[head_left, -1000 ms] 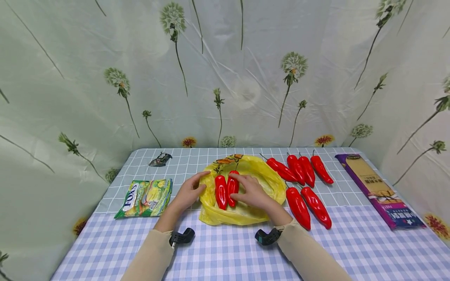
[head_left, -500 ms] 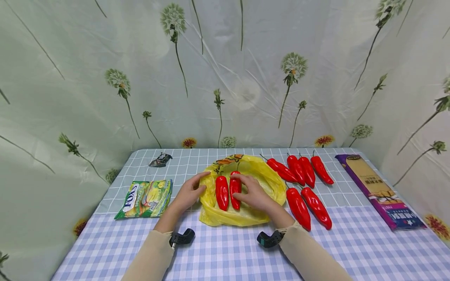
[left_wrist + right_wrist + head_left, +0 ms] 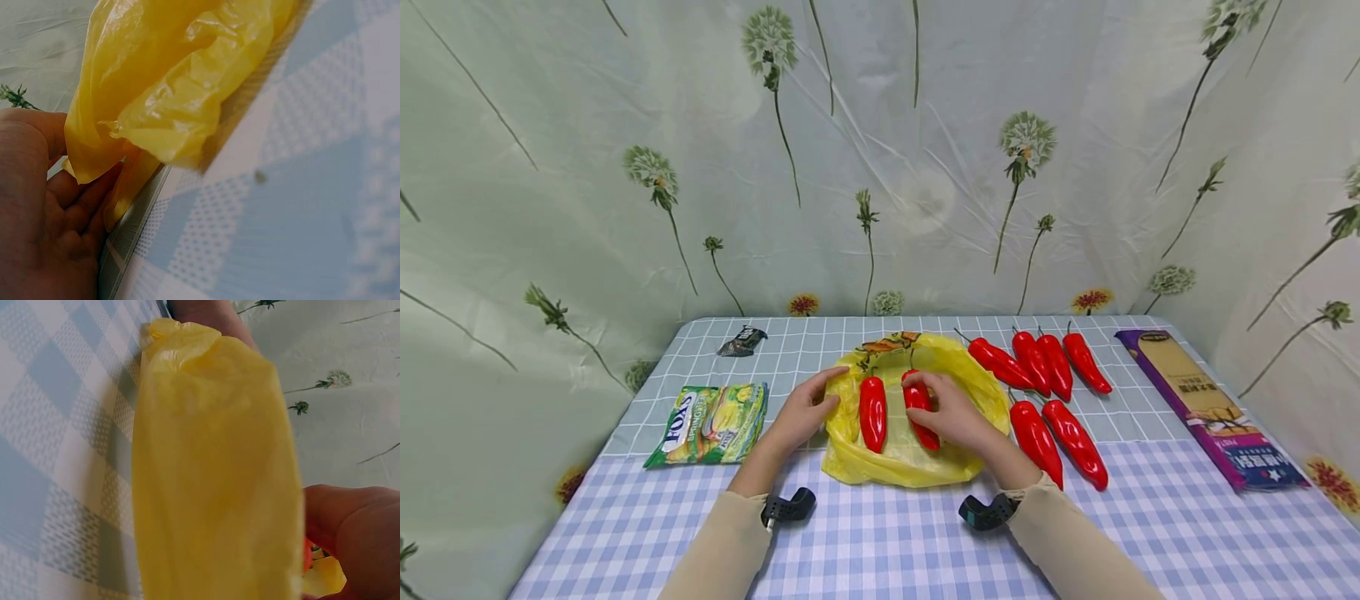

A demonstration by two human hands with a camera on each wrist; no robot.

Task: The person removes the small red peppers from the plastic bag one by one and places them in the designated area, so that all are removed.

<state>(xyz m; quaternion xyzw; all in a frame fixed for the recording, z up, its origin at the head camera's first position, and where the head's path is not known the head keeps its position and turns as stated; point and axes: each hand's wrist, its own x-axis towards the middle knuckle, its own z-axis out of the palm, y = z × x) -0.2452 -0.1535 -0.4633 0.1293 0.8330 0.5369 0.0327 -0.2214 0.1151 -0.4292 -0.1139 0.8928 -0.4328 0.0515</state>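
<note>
An open yellow plastic bag (image 3: 898, 473) lies in the middle of the table, its rim spread wide. Two red chili peppers are inside. My right hand (image 3: 953, 410) grips the right-hand pepper (image 3: 924, 432), which tilts with its stem away from me. To its left the other pepper (image 3: 872, 415) lies untouched. At the bag's left edge my left hand (image 3: 801, 414) holds the rim; in the left wrist view the yellow plastic (image 3: 162, 81) passes between thumb and fingers. The bag's wall (image 3: 212, 469) hides most of the held pepper in the right wrist view.
Several more red chili peppers (image 3: 1079, 442) lie right of the bag. Beyond them is a purple and tan pasta packet (image 3: 1210, 400). A green FOX'S sweets packet (image 3: 711, 423) and a small black wrapper (image 3: 743, 341) lie on the left. A checked cloth (image 3: 865, 550) covers the table's front.
My right hand has moved the pepper to the right inside the bag, away from the other one, and its tip has swung right. My left hand has stayed at the rim.
</note>
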